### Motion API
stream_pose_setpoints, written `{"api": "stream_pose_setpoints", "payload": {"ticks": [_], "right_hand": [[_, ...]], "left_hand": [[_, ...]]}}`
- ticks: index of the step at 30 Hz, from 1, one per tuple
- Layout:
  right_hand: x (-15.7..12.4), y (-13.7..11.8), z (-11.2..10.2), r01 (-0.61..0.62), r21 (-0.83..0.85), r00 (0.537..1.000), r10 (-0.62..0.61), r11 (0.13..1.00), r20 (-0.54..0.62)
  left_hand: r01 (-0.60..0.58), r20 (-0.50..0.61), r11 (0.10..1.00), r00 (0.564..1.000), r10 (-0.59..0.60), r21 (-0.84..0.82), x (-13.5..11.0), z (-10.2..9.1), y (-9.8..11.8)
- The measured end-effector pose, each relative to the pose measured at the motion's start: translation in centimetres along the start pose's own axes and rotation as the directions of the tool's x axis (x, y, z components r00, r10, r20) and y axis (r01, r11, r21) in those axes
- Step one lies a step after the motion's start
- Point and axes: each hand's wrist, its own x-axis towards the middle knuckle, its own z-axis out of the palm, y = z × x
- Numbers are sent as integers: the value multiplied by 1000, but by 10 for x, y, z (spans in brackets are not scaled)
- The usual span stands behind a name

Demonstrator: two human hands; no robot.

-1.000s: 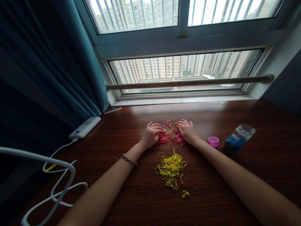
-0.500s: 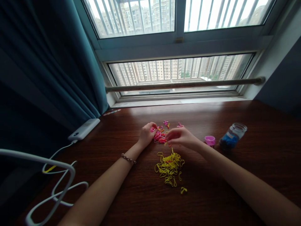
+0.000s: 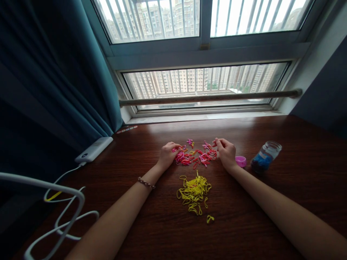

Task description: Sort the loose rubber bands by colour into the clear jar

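A scatter of pink and red rubber bands (image 3: pixel 195 156) lies on the dark wooden table (image 3: pixel 284 202), with a few orange ones mixed in. My left hand (image 3: pixel 167 155) rests at its left edge, fingers curled and touching the bands. At the pile's right edge my right hand (image 3: pixel 226 151) has its fingers curled, fingertips pinched near a pink band; what they hold is too small to name. A separate heap of yellow rubber bands (image 3: pixel 194 193) sits nearer to me, between my forearms.
A pink lid (image 3: pixel 240 161) and a glass jar (image 3: pixel 265 157) lying on its side with blue contents are to the right. A white power bank (image 3: pixel 93 149) with white cables (image 3: pixel 63 213) sits at left by the teal curtain (image 3: pixel 54 79). The window sill runs behind.
My right hand, which hovered over the yellow heap half a second ago, has gone back to the right edge of the pink pile. The left hand stayed by the pile.
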Motion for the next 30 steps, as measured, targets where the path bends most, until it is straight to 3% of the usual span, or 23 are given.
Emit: {"api": "stream_pose_setpoints", "payload": {"ticks": [2,8,11,16,23,30], "right_hand": [[2,6,1,2,-67,1000,-2,998,-9],[2,17,3,45,-280,984,5,959,176],[2,20,4,67,-322,980,-2,944,199],[3,23,5,71,-338,981,-4,939,196],[5,24,4,79,-323,970,2,943,242],[5,23,6,18,-187,986,13,982,165]], "left_hand": [[17,-10,999,1000,-16,27,0,0,0],[45,-42,997,998,-42,65,-1,2,3],[60,-33,996,998,-59,61,-3,4,4],[58,1,997,998,-58,49,-4,4,4],[-9,-169,1000,985,14,29,-1,7,5],[-71,-168,997,983,68,-9,-2,3,18]]}}
